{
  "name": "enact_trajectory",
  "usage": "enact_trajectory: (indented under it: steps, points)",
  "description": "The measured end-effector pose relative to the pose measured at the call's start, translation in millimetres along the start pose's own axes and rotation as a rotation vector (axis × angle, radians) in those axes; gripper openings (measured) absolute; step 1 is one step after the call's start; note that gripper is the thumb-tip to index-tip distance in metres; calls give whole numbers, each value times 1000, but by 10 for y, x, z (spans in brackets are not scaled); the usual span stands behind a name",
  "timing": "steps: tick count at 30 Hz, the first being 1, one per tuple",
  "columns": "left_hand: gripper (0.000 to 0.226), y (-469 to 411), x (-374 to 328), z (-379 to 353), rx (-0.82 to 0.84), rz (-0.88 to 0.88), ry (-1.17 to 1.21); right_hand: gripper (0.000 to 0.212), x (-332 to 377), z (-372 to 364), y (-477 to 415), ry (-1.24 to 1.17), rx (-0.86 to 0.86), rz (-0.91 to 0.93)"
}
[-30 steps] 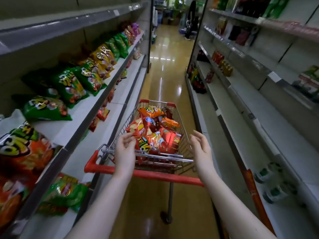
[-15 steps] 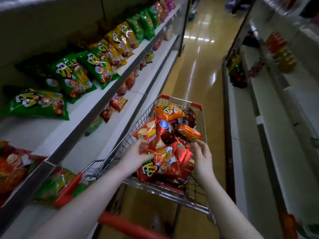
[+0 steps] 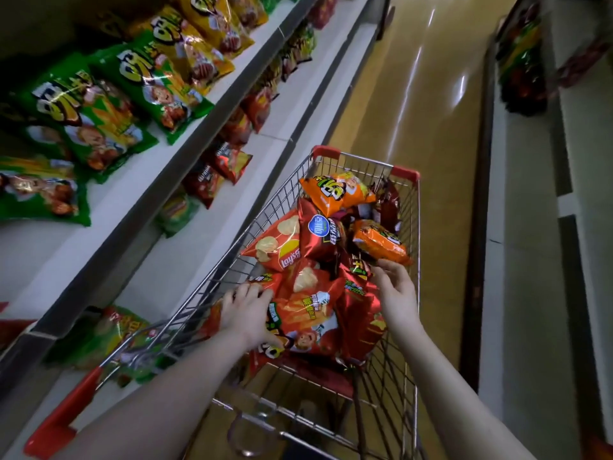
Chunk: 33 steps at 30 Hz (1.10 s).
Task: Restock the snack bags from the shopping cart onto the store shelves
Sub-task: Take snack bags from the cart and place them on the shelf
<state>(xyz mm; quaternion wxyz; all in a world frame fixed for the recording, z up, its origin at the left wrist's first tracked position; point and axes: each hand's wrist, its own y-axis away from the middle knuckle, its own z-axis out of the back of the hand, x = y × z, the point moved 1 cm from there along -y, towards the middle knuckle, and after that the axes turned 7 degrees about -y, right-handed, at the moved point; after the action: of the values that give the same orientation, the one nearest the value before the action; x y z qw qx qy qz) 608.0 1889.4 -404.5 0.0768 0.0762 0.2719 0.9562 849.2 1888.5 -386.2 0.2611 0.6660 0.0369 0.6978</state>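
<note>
The wire shopping cart point(image 3: 413, 207) stands in the aisle in front of me, full of red and orange snack bags. My left hand point(image 3: 247, 312) lies over the left edge of a large red-orange snack bag point(image 3: 308, 313) at the near end, fingers bent over it and thumb on its front. My right hand point(image 3: 394, 290) reaches in from the right. Its fingers are nearly straight and touch a dark red bag point(image 3: 360, 303), with the tips by an orange bag point(image 3: 381, 244). A Lay's bag point(image 3: 277, 247) leans against the cart's left wall.
The left store shelves point(image 3: 185, 151) hold green bags point(image 3: 99, 124) and yellow bags point(image 3: 202, 38) on top, and small red bags point(image 3: 229, 161) one level down. The cart's red handle point(image 3: 59, 416) is at lower left. Right-hand shelves point(image 3: 530, 247) flank the glossy aisle floor point(image 3: 414, 104).
My view has tilted down and closer to the cart. Both hands went from above the handle into the basket, the left onto the red-orange bag, the right past it toward the orange bag.
</note>
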Motion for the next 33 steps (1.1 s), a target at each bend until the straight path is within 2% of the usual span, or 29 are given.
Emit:
enact_trajectory:
  steps: [4, 7, 10, 12, 14, 15, 18, 20, 23, 25, 28, 33]
  points:
    - [88, 56, -6, -10, -53, -80, 43, 27, 33, -175, 57, 52, 121, 39]
    - [83, 176, -30, 86, -133, -155, -6, 31, 87, -266, 134, 154, 305, 101]
    - [79, 278, -29, 300, -274, -289, -45, 62, 245, -315, 213, 431, 576, 221]
    - [79, 292, -4, 447, -536, -452, -149, 86, 378, -382, 258, 708, 702, 336]
    - [82, 298, 6, 626, -675, -557, -208, 102, 464, -445, 289, 936, 710, 422]
    - [82, 297, 17, 724, -710, -586, -225, 105, 508, -467, 299, 971, 678, 433]
    - [84, 300, 56, 948, -777, -609, -139, 98, 591, -481, 280, 894, 517, 451]
    - [83, 345, 86, 1037, -777, -535, 87, 90, 649, -432, 254, 783, 385, 406]
    - [78, 393, 163, 1068, -747, -264, 540, 86, 658, -314, 175, 444, 286, 245]
    - [75, 388, 231, 1026, -733, -72, 714, 82, 651, -248, 128, 274, 219, 205]
    - [75, 330, 326, 808, -608, 119, 699, 66, 684, -187, 120, 65, 156, 176]
    - [94, 195, 393, 230, -265, 296, 622, 64, 676, -139, 120, -32, 95, 178]
